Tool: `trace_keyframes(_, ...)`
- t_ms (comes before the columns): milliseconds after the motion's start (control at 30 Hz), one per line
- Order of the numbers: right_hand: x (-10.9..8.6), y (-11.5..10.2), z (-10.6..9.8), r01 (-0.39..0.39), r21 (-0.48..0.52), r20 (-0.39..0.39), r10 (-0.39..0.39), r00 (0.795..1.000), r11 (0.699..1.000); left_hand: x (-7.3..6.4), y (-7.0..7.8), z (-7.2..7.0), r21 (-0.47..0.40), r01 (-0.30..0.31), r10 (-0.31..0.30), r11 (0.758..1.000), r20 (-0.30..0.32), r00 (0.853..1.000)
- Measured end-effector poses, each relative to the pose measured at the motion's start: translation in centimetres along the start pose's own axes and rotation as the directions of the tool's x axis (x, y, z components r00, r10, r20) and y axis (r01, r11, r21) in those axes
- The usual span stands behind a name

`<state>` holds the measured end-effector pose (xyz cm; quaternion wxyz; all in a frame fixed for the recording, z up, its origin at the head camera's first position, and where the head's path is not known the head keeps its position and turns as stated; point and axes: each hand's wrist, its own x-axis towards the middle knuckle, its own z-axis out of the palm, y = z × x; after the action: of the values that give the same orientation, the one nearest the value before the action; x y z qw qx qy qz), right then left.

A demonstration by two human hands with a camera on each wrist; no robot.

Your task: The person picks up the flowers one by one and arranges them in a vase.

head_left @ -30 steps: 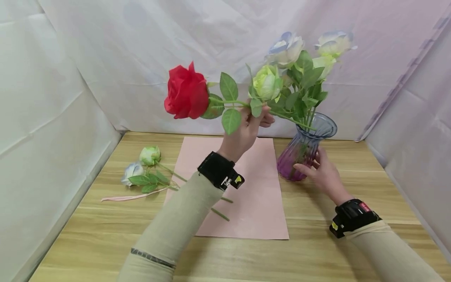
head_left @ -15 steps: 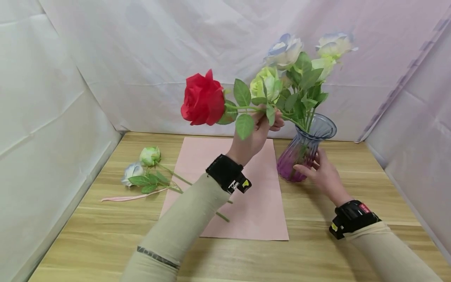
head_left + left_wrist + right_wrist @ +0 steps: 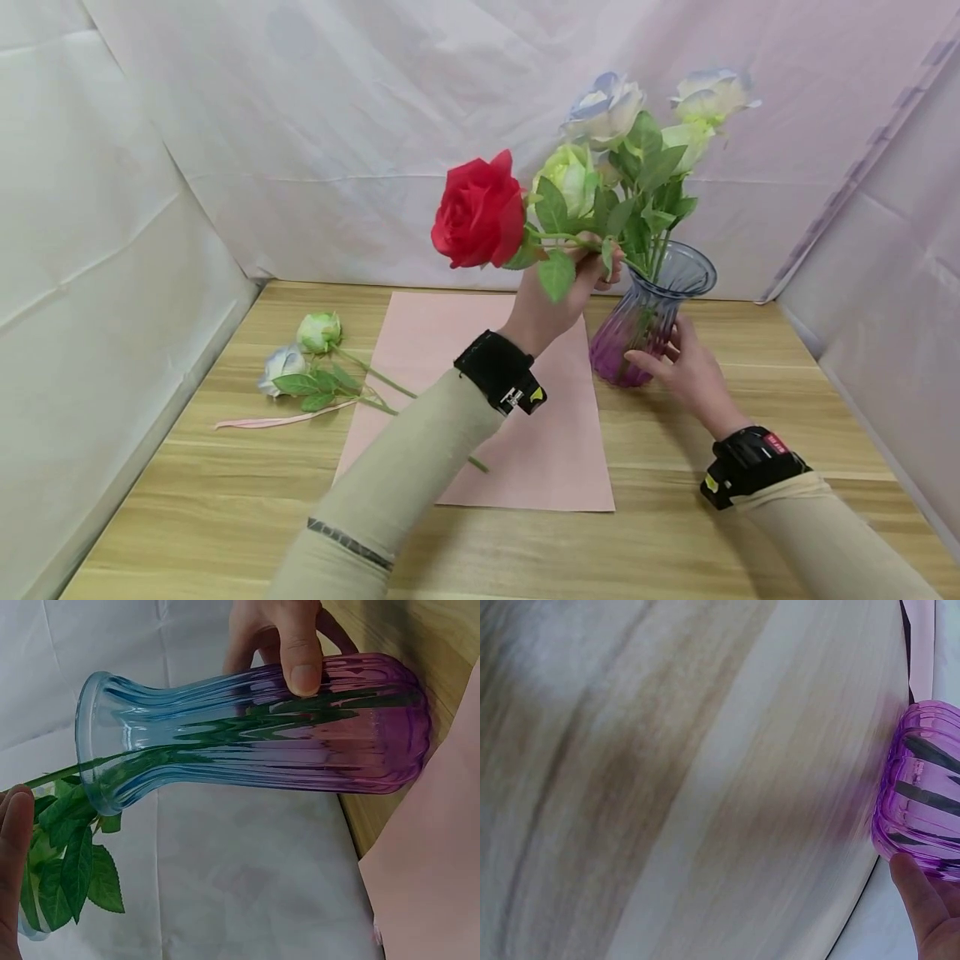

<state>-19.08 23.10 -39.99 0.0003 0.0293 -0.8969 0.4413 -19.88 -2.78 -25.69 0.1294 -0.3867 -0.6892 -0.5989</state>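
Observation:
In the head view my left hand (image 3: 558, 292) pinches the stem of a red rose (image 3: 480, 212), whose bloom leans out to the left. The stem slants into the mouth of a ribbed glass vase (image 3: 618, 346), blue above and purple below. My right hand (image 3: 690, 371) holds the lower part of that vase from the right, thumb on the front. Several white-blue and green roses (image 3: 603, 112) stand inside it. The left wrist view shows stems (image 3: 300, 712) through the glass, and left fingers (image 3: 13, 840) by the stem outside the rim.
A pink paper sheet (image 3: 555, 450) lies on the wooden table (image 3: 195, 517), left of the vase. Across its left side rest a green rose (image 3: 318, 332) and a white-blue rose (image 3: 283, 369), with a pink ribbon (image 3: 262, 422) beside them. White cloth (image 3: 315, 108) hangs behind.
My left hand has moved right toward the vase, carrying the red rose and sliding its stem further into the mouth. The right hand and vase stay in place.

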Motion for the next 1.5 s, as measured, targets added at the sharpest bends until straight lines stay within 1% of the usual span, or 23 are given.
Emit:
trace_keyframes(133, 0.0, 0.0, -0.1, -0.004, -0.002, -0.004, 0.004, 1.000, 1.000, 0.3, -1.9, 0.6, 0.132, -0.009, 0.009, 0.991, 0.003, 1.000)
trace_keyframes(200, 0.0, 0.0, -0.2, -0.006, -0.007, -0.005, 0.006, 1.000, 1.000, 0.6, -2.6, 1.0, 0.237, -0.032, 0.029, 0.971, 0.018, 0.999)
trace_keyframes(267, -0.1, 0.0, -0.2, -0.002, -0.007, -0.008, 0.001, 1.000, 1.000, 0.7, -3.0, 1.3, 0.311, -0.062, 0.054, 0.948, 0.034, 0.998)
trace_keyframes(300, -0.1, 0.0, -0.2, 0.003, -0.001, -0.008, -0.003, 1.000, 1.000, 0.8, -3.1, 1.4, 0.339, -0.077, 0.067, 0.938, 0.041, 0.997)
trace_keyframes(367, -0.1, 0.1, -0.1, 0.011, 0.005, -0.007, -0.011, 1.000, 1.000, 0.9, -3.1, 1.7, 0.356, -0.100, 0.089, 0.929, 0.048, 0.995)
trace_keyframes(400, 0.0, 0.1, -0.1, 0.015, 0.009, -0.008, -0.015, 1.000, 1.000, 1.0, -3.2, 1.9, 0.399, -0.119, 0.107, 0.909, 0.051, 0.993)
trace_keyframes(467, 0.0, 0.0, 0.0, 0.019, 0.015, -0.007, -0.019, 1.000, 1.000, 1.1, -3.5, 2.1, 0.515, -0.147, 0.130, 0.845, 0.070, 0.989)
trace_keyframes(567, 0.0, 0.0, 0.1, 0.021, 0.018, -0.005, -0.021, 1.000, 1.000, 1.4, -3.8, 2.5, 0.574, -0.131, 0.112, 0.808, 0.069, 0.991)
trace_keyframes(600, 0.0, 0.0, 0.1, 0.022, 0.020, -0.003, -0.022, 1.000, 1.000, 1.5, -3.9, 2.6, 0.591, -0.116, 0.092, 0.799, 0.070, 0.993)
trace_keyframes(633, 0.0, 0.0, 0.1, 0.023, 0.021, -0.001, -0.023, 1.000, 1.000, 1.4, -3.9, 2.7, 0.584, -0.073, 0.043, 0.808, 0.064, 0.997)
trace_keyframes(700, 0.0, -0.1, 0.2, 0.023, 0.027, 0.006, -0.023, 1.000, 0.999, 1.4, -4.0, 2.9, 0.548, -0.001, -0.030, 0.837, 0.048, 0.998)
trace_keyframes(767, 0.0, -0.1, 0.2, 0.024, 0.029, 0.010, -0.024, 1.000, 0.999, 1.4, -4.0, 3.1, 0.555, 0.045, -0.081, 0.831, 0.041, 0.996)
trace_keyframes(833, 0.1, -0.1, 0.2, 0.020, 0.029, 0.010, -0.020, 1.000, 0.999, 1.3, -3.9, 3.3, 0.583, 0.072, -0.118, 0.809, 0.042, 0.992)
trace_keyframes(900, 0.0, -0.1, 0.2, 0.016, 0.025, 0.005, -0.016, 1.000, 1.000, 1.4, -3.9, 3.4, 0.582, 0.061, -0.107, 0.811, 0.045, 0.993)
trace_keyframes(967, 0.0, -0.1, 0.2, 0.012, 0.024, 0.000, -0.012, 1.000, 1.000, 1.5, -4.0, 3.7, 0.600, 0.048, -0.115, 0.799, 0.073, 0.991)
trace_keyframes(1033, -0.1, 0.0, 0.2, 0.008, 0.023, 0.000, -0.008, 1.000, 1.000, 1.6, -4.2, 4.0, 0.613, 0.061, -0.153, 0.788, 0.098, 0.983)
trace_keyframes(1100, -0.1, 0.0, 0.3, 0.005, 0.026, 0.004, -0.005, 1.000, 1.000, 1.4, -4.5, 4.2, 0.626, 0.092, -0.212, 0.774, 0.119, 0.970)
trace_keyframes(1167, -0.2, 0.1, 0.3, 0.006, 0.029, 0.007, -0.006, 1.000, 1.000, 1.0, -4.7, 4.3, 0.614, 0.130, -0.263, 0.778, 0.131, 0.956)
trace_keyframes(1200, -0.2, 0.2, 0.4, 0.008, 0.027, 0.004, -0.008, 1.000, 1.000, 0.7, -4.9, 4.3, 0.612, 0.129, -0.266, 0.780, 0.139, 0.954)
trace_keyframes(1267, -0.2, 0.3, 0.4, 0.018, 0.018, -0.004, -0.018, 1.000, 1.000, 0.1, -5.2, 4.2, 0.603, 0.108, -0.249, 0.790, 0.154, 0.956)
trace_keyframes(1333, -0.2, 0.3, 0.4, 0.035, 0.005, -0.016, -0.035, 0.999, 0.999, -0.6, -5.4, 4.1, 0.588, 0.064, -0.202, 0.807, 0.172, 0.964)
trace_keyframes(1367, -0.2, 0.3, 0.4, 0.041, -0.003, -0.021, -0.041, 0.999, 0.999, -0.9, -5.5, 4.0, 0.588, 0.038, -0.176, 0.808, 0.179, 0.968)
trace_keyframes(1500, -0.3, 0.3, 0.5, 0.062, -0.015, -0.027, -0.062, 0.998, 0.998, -2.0, -5.9, 3.6, 0.560, -0.008, -0.121, 0.828, 0.193, 0.974)
